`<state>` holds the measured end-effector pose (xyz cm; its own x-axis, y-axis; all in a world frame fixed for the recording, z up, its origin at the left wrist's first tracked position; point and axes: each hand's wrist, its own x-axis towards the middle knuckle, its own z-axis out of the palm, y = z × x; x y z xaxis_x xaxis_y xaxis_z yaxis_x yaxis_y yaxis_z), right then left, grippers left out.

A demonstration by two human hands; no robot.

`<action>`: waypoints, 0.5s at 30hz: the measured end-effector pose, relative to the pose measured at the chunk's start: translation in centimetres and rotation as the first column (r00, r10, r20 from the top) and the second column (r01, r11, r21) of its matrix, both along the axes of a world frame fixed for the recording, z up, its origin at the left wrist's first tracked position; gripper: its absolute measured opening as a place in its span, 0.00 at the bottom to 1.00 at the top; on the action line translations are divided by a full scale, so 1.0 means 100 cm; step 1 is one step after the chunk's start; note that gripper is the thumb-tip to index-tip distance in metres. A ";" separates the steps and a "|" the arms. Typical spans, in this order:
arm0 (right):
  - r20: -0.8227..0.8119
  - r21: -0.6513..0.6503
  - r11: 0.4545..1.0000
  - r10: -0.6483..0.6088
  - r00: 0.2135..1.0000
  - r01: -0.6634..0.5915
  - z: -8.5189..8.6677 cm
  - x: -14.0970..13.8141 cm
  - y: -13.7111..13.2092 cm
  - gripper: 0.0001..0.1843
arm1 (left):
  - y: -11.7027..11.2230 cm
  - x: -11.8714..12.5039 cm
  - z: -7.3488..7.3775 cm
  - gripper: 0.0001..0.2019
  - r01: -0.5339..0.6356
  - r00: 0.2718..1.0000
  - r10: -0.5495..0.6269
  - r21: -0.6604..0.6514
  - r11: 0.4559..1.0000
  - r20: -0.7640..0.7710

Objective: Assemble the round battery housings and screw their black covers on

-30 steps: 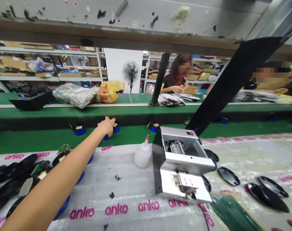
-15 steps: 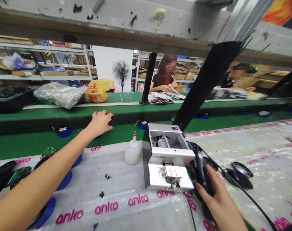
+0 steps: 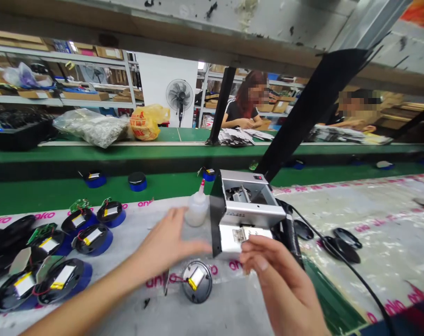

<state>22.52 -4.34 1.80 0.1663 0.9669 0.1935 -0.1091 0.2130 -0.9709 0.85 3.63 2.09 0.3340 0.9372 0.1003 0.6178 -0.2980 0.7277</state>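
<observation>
Change: the left hand (image 3: 167, 248) has come back from the belt and hangs over the bench (image 3: 232, 312), and the right hand (image 3: 273, 275) has let go of the black corded tool (image 3: 289, 240), which now stands against the side of the silver machine (image 3: 250, 205).

Left hand: open, fingers spread, holding nothing, just beside the glue bottle (image 3: 198, 210).

Right hand: fingers curled toward the thumb, just in front of the machine's lower plate; whether they pinch something small, I cannot tell.

Between the hands: a round disc (image 3: 197, 282) lies flat on the bench, carrying a yellow-labelled battery and thin wires, below both hands and touching neither.

Left on the bench: black discs on blue rings (image 3: 92, 239) sit grouped together, with batteries and green circuit boards (image 3: 79, 205) on them.

Right on the bench: black oval pieces (image 3: 342, 251) lie well apart from the hands, beside a black cable (image 3: 351, 275).

Belt: a green conveyor belt (image 3: 170, 184) runs behind the bench, carrying blue pucks (image 3: 137, 181).

Far side: a seated person (image 3: 241, 109) has both hands near a stack of printed sheets (image 3: 234, 137); a second person (image 3: 355, 112) sits further right.

Back: a clear plastic bag (image 3: 91, 128), a yellow bag (image 3: 145, 122), a standing fan (image 3: 179, 95) and loaded shelves (image 3: 58, 74).
</observation>
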 end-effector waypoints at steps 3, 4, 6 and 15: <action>-0.308 -0.103 0.970 0.177 0.935 -0.218 -0.003 -0.027 -0.003 0.17 | 0.038 0.006 0.011 0.31 -0.020 0.991 0.010 0.076 0.997 0.131; -0.399 -0.143 0.949 0.203 0.894 -0.279 -0.002 -0.035 -0.003 0.20 | 0.045 0.009 0.014 0.27 0.003 0.987 -0.017 0.082 0.997 0.159; -0.547 -0.234 0.904 0.181 0.818 -0.357 0.000 -0.048 -0.001 0.25 | 0.049 0.014 0.019 0.24 0.025 0.976 -0.044 0.091 0.996 0.211; -0.867 -0.169 0.805 0.152 0.474 -0.568 0.025 -0.092 0.027 0.32 | -0.009 -0.030 0.030 0.26 0.243 0.888 -0.391 0.475 0.846 0.241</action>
